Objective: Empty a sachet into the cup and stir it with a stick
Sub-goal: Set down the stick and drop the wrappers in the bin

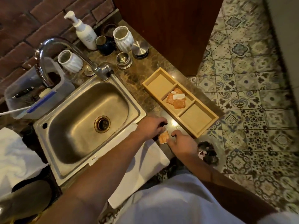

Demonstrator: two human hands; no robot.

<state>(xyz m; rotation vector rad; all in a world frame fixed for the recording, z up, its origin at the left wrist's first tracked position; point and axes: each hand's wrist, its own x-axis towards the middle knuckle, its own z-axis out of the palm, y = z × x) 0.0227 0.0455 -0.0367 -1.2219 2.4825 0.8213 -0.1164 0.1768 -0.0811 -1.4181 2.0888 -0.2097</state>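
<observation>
An orange sachet (163,137) is held between my two hands just above the counter, near the front end of the wooden tray. My left hand (151,126) pinches its upper left edge. From the right side, my right hand (182,143) grips it. The wooden tray (191,125) has three compartments, and its middle one holds several more orange sachets (177,100) and a white packet. Two white ribbed cups stand on the counter, one (70,61) behind the tap and one (123,38) further back. No stick is in sight.
A steel sink (90,117) with a curved tap (53,46) lies left of my hands. A white cloth (145,160) covers the counter edge below them. A soap pump bottle (84,32), dark mug (105,44), steel containers (123,59) and a plastic tub (32,94) stand behind.
</observation>
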